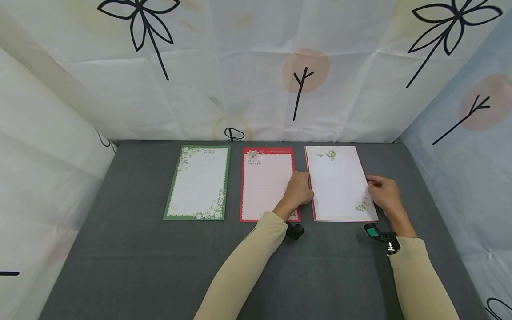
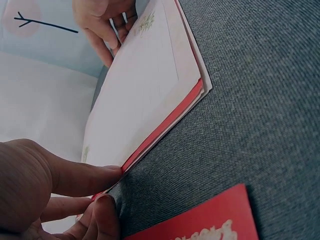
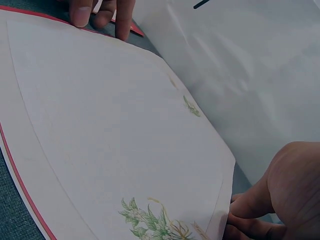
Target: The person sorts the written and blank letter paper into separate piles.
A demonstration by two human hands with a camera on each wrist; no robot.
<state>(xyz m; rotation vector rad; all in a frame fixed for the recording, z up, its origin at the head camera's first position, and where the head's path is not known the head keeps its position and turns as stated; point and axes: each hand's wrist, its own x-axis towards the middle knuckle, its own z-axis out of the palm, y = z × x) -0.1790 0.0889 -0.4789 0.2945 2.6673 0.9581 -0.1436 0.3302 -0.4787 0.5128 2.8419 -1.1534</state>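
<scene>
A stack of white letter paper [image 1: 338, 186] with green plant prints lies at the right of the row, and a red edge shows among its sheets. My left hand [image 1: 298, 190] pinches the stack's left side, thumb [image 2: 95, 179] at the upper edge and curled fingers lower down. On the opposite side my right hand [image 1: 386, 193] holds the right edge between thumb and fingers. The right fingertips are partly hidden behind the paper in the right wrist view. Under my left wrist lies red-bordered letter paper [image 1: 266, 186], its lower right part covered by the hand.
Green-bordered letter paper [image 1: 198, 184] with white flowers lies farther left. All of the paper rests on a dark grey cloth-covered table [image 1: 180, 266]. Behind it hangs a pale curtain [image 1: 240, 66] with leaf and tree drawings, and curtains also flank both sides.
</scene>
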